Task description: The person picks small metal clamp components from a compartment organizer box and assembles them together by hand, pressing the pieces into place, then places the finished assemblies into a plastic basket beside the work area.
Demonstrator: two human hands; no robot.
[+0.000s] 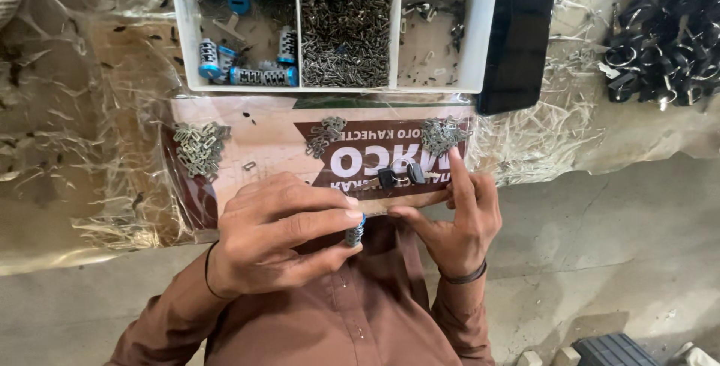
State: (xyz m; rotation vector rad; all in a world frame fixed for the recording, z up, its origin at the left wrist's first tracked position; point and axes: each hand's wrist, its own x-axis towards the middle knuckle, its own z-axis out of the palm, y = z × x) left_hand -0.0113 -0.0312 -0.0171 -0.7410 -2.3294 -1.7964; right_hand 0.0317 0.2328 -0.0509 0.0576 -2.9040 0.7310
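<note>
Left hand pinches lock cylinder at fingertips.

White compartment tray w/ blue-capped silver lock cylinders; brown shirt; black rings; maroon-and-cream printed sheet; grey metal bits.

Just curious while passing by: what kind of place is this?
Probably a small lock-assembly workbench: a white compartment tray of blue-tipped cylinders, piles of tiny metal plates, and the left hand holding one small cylinder.
</note>
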